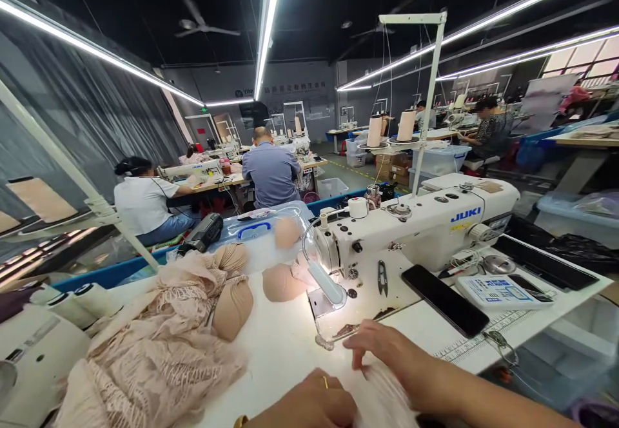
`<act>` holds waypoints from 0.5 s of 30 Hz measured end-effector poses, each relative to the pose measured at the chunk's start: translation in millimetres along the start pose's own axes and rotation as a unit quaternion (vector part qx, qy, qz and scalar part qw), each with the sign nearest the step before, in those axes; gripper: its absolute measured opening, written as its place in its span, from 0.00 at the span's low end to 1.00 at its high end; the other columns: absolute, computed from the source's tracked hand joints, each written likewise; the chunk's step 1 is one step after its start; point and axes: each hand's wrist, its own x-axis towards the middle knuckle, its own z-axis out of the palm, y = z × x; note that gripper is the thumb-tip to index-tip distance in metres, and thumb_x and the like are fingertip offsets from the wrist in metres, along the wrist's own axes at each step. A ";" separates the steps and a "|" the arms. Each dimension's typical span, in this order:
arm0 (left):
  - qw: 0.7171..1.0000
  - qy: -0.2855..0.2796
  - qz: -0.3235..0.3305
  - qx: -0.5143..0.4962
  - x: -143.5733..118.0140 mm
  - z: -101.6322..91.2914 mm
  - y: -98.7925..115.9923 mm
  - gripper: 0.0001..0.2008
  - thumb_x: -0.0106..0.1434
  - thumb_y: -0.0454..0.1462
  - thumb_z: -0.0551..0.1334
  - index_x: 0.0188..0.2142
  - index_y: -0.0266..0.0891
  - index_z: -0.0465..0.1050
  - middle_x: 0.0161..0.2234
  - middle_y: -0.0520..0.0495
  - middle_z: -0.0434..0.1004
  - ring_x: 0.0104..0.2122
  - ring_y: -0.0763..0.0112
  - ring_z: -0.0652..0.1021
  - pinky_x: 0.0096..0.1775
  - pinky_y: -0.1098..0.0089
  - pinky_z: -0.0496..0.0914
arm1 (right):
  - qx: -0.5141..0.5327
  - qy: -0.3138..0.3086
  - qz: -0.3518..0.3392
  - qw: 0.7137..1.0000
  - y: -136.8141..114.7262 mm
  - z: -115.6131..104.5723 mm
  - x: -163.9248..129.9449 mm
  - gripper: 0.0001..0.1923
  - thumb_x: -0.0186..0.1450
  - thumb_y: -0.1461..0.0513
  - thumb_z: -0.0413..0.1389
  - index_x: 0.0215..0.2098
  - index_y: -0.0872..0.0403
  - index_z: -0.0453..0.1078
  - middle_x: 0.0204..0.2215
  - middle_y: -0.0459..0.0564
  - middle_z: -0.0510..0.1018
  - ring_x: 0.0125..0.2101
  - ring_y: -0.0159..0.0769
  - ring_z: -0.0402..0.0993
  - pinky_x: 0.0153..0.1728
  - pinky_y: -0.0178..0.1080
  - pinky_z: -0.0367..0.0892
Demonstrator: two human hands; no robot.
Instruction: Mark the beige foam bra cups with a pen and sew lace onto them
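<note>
White fabric piece (382,396): lies on the table (285,344) just in front of the sewing machine (416,228), near its needle plate, blurred, partly under both hands.
Right hand (387,350): rests on the fabric's upper edge, nearer the machine; fingers (360,344) stretched out almost flat and slightly spread, pressing down rather than gripping.
Left hand (309,405): touches the fabric's left side, farther from the machine; fingers curled under, a ring (325,381) on one, whether they pinch the cloth I cannot tell.
Lace pile (159,344): heaped well to the left of the machine.
Beige cups (285,280): just left of the machine head.
Phone (445,299): on the table beside the machine's base, to the right.
Snips (382,278): on the machine bed.
</note>
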 end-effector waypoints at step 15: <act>0.953 -0.098 -0.010 0.286 58.9 -54.7 -21.3 0.05 0.60 0.34 0.69 0.30 0.46 0.80 0.47 0.53 0.80 0.44 0.63 0.80 0.56 0.55 0.58 | -0.258 -0.080 -0.082 0.959 105.0 -13.5 34.2 0.13 0.70 0.71 0.53 0.39 0.50 0.76 0.36 0.47 0.81 0.37 0.37 0.71 0.39 0.39 0.60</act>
